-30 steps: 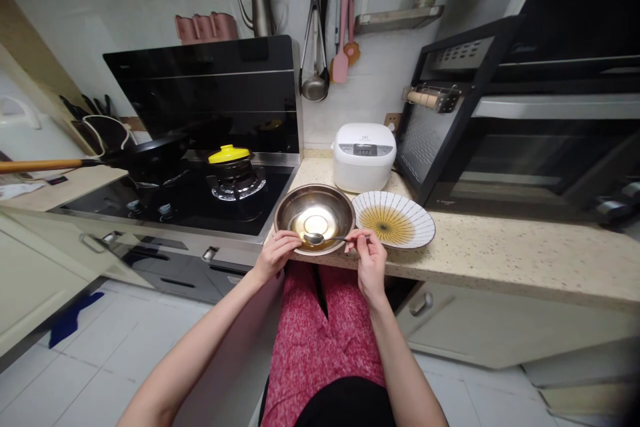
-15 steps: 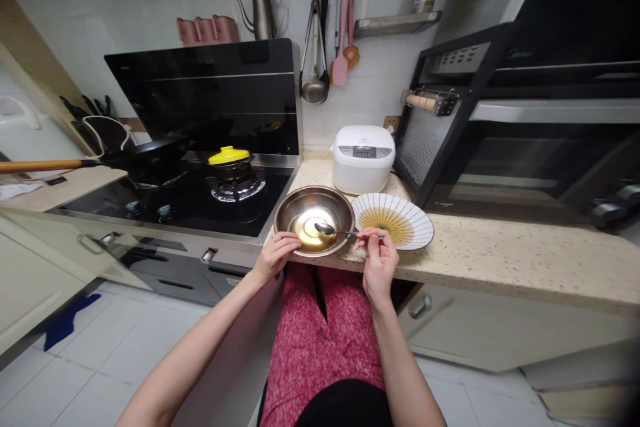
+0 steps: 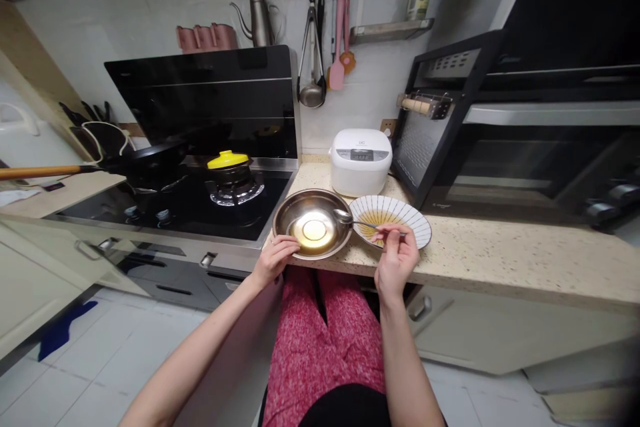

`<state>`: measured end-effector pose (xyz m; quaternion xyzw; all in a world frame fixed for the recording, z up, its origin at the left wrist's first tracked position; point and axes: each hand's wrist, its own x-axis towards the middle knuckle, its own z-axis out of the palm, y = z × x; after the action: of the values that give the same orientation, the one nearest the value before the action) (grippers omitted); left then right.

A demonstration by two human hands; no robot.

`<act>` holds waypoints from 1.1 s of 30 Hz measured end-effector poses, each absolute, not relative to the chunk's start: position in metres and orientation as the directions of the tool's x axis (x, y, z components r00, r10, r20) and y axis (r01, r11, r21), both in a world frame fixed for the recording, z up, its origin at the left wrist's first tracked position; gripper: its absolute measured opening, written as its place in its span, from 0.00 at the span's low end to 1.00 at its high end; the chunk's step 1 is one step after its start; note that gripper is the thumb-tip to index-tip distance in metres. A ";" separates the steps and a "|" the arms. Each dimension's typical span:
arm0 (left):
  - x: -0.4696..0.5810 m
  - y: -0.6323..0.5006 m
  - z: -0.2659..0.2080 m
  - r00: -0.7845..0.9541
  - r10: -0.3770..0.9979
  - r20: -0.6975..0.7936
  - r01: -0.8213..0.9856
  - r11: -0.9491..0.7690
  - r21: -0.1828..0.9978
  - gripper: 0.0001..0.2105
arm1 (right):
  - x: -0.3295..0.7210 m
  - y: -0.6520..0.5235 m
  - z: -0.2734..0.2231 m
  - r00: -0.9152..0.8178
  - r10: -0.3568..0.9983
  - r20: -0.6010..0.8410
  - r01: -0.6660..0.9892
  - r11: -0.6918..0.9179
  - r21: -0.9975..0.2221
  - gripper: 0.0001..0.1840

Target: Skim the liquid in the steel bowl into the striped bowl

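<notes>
A steel mixing bowl [image 3: 285,213] with yellowish liquid in its bottom stands at the counter's front edge. My left hand [image 3: 277,257] grips its near-left rim, thumb and fingers closed on it. In my right hand [image 3: 397,259], pinched by the handle, is a metal spoon [image 3: 344,216]. The spoon's head is over the bowl's right rim, and its handle crosses above a white plate with dark radiating lines [image 3: 421,227]. Yellow shows across the plate's middle; whether it is liquid or pattern I cannot tell.
Behind the bowl and plate is a white rice cooker [image 3: 361,163]. To the left, a pot with a yellow lid [image 3: 229,163] and a wok [image 3: 150,159] sit on the gas stove [image 3: 195,207]. An oven [image 3: 540,167] stands at the right.
My right hand has moved right, taking the spoon from over the bowl's middle to its right rim. My left hand stays on the bowl. The view has shifted slightly.
</notes>
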<state>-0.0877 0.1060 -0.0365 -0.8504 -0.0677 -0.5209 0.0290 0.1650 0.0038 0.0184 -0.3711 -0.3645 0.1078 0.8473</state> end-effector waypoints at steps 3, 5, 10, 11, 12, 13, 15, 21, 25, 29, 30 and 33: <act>-0.088 0.106 -0.036 0.448 0.085 0.890 0.154 -0.988 0.016 0.11 | 0.170 0.003 0.023 0.742 0.404 0.535 0.091 0.730 -0.678 0.13; -0.088 0.105 -0.035 0.451 0.094 0.887 0.165 -0.986 0.021 0.10 | 0.174 0.003 0.025 0.760 0.370 0.534 0.093 0.751 -0.654 0.13; -0.088 0.103 -0.033 0.452 0.090 0.887 0.164 -0.986 0.017 0.10 | 0.183 0.002 0.027 0.790 0.308 0.530 0.137 0.754 -0.642 0.14; -0.088 0.103 -0.033 0.451 0.089 0.888 0.163 -0.987 0.016 0.10 | 0.185 0.001 0.026 0.795 0.296 0.529 0.150 0.749 -0.645 0.14; -0.088 0.103 -0.032 0.450 0.089 0.888 0.164 -0.986 0.016 0.10 | 0.187 0.000 0.025 0.799 0.286 0.529 0.164 0.743 -0.649 0.14; -0.088 0.103 -0.032 0.451 0.091 0.888 0.166 -0.986 0.016 0.10 | 0.189 -0.001 0.024 0.801 0.278 0.530 0.178 0.734 -0.655 0.14; -0.088 0.102 -0.032 0.449 0.096 0.888 0.169 -0.985 0.021 0.10 | 0.192 -0.002 0.022 0.798 0.272 0.538 0.207 0.714 -0.669 0.14; -0.088 0.102 -0.033 0.440 0.097 0.893 0.162 -0.986 0.027 0.11 | 0.191 -0.008 0.018 0.758 0.236 0.609 0.349 0.642 -0.683 0.15; -0.089 0.103 -0.035 0.441 0.091 0.893 0.175 -0.984 0.014 0.11 | 0.189 -0.009 0.015 0.699 0.220 0.680 0.450 0.603 -0.658 0.14; -0.089 0.103 -0.035 0.442 0.097 0.892 0.176 -0.984 0.020 0.11 | 0.191 -0.007 0.008 0.617 0.217 0.756 0.552 0.565 -0.613 0.13; -0.089 0.103 -0.035 0.444 0.102 0.890 0.172 -0.985 0.027 0.11 | 0.191 -0.007 0.007 0.593 0.214 0.776 0.580 0.555 -0.596 0.12; -0.089 0.102 -0.034 0.444 0.119 0.888 0.153 -0.987 0.056 0.12 | 0.193 -0.005 0.004 0.499 0.192 0.845 0.679 0.519 -0.519 0.11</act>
<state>-0.0891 0.1023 -0.0344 -0.8496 -0.0800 -0.5210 0.0161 0.1929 -0.0054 0.0037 -0.4612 -0.4722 -0.1663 0.7326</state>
